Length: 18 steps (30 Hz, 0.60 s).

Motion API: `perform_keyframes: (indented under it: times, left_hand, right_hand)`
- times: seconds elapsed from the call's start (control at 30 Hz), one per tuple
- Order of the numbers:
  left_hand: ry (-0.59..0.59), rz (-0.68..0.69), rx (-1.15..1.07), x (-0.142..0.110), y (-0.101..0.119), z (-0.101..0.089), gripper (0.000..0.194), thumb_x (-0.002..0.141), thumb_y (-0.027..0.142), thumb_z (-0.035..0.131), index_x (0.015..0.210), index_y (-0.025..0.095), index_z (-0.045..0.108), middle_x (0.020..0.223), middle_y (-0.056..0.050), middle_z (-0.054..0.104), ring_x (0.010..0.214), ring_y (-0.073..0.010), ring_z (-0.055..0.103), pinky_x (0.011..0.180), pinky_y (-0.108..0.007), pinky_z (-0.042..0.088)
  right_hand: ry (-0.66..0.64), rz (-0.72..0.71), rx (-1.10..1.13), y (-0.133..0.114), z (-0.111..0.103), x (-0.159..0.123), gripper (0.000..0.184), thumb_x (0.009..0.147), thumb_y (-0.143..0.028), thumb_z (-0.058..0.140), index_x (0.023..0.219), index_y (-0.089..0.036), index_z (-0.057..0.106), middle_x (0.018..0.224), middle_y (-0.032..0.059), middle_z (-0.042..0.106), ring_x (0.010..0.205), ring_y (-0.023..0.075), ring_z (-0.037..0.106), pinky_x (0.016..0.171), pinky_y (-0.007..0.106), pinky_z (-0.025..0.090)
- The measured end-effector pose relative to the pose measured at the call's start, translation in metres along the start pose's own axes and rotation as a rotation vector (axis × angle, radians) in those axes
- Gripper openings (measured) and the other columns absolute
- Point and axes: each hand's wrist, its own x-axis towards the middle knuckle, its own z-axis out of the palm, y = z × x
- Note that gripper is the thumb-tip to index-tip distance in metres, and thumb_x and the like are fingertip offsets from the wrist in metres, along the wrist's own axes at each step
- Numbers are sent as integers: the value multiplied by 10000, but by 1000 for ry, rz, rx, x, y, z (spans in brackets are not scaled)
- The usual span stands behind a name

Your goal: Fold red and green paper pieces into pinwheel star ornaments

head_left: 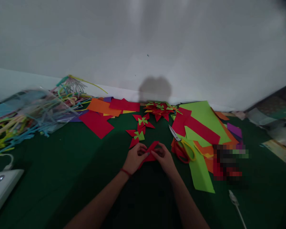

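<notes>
The left hand point(133, 158) and right hand point(166, 158) are pinching a partly folded red paper point(153, 156), while assembled red-and-green paper stars point(139, 136) and unfolded coloured sheets point(96, 124) are lying beyond

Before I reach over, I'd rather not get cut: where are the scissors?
Head view: the scissors lie just right of the right hand, overlapping light-green paper.

Both hands' fingers point(145, 154) hold folded red paper point(152, 156), near the scissors point(178, 140) on a green surface point(73, 197).
</notes>
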Motion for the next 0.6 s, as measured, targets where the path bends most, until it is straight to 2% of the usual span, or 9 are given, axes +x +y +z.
perform_keyframes:
  times: [0.07,0.13,0.23,0.37,0.5,0.6]
  left_hand:
    - [-29,-9,-29,-1,0,-1,150,745,285,535,830,169,581,783,-23,621,755,-155,587,677,-248,450]
    - [-60,-50,-95,-2,0,-4,160,729,306,559,803,176,614,781,-22,629,750,-160,582,670,-250,444]
    - [-104,-119,-220,-1,-1,-7,166,671,266,621,801,162,624,744,-23,636,662,-158,588,593,-252,457]
    - [-63,-168,-348,3,0,-7,171,676,235,620,802,130,574,686,-21,631,587,-146,600,571,-268,491]
    - [21,-218,-472,6,4,-6,224,688,221,626,869,116,543,760,-50,652,666,-156,629,640,-290,520]
    - [65,-244,-552,7,5,-7,274,682,200,643,917,111,535,826,-77,658,700,-169,636,663,-314,531]
  right_hand:
    - [-17,-20,-31,-1,-2,1,507,661,-321,657,1107,-196,450,761,7,631,732,173,615,687,303,474]
    - [-92,-35,-65,-8,-4,0,489,672,-320,647,1111,-202,466,770,12,642,738,174,615,699,309,471]
    - [-198,-49,-118,-20,-5,-1,407,699,-339,618,1071,-205,518,776,18,652,739,177,613,689,308,471]
    - [-103,-130,-177,-29,-2,-2,303,778,-362,513,1033,-205,563,799,22,637,714,162,592,637,276,463]
    - [-49,-274,-209,-30,-1,-5,244,809,-321,469,993,-226,598,986,37,618,930,183,561,803,305,434]
    - [-59,-251,-163,-31,-4,-8,270,798,-327,497,1044,-239,567,985,40,625,921,186,572,817,326,440]
